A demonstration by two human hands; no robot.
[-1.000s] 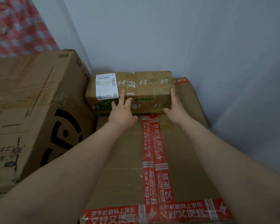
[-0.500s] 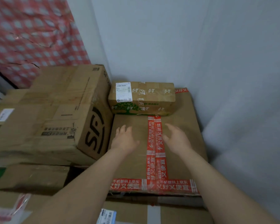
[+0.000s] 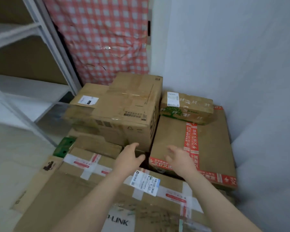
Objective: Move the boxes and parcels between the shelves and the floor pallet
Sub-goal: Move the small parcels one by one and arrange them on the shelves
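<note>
I read both hands as empty. The left hand (image 3: 130, 160) hangs just left of the near left corner of the red-taped box (image 3: 213, 148), fingers loosely spread and holding nothing. The right hand (image 3: 179, 160) hangs over that same corner, fingers apart and relaxed; it is motion-blurred, but no item sits in it.

Change from one second ago: both hands were then laid against the small parcel (image 3: 187, 108). Half a second ago they were already off it, above the middle of the red-taped box. Now they are back at its near edge.

The small parcel has not moved. It lies on the far end of the red-taped box, against the wall (image 3: 233, 47), white label up.

The view has pulled back and now takes in more. A large brown box (image 3: 124, 106) stands touching the left side of the red-taped box. A white-taped box (image 3: 94, 190) lies in front of its near edge, under my forearms. A shelf rack (image 3: 45, 39) stands well to its left, and a checked cloth (image 3: 107, 39) hangs beyond the large brown box.
</note>
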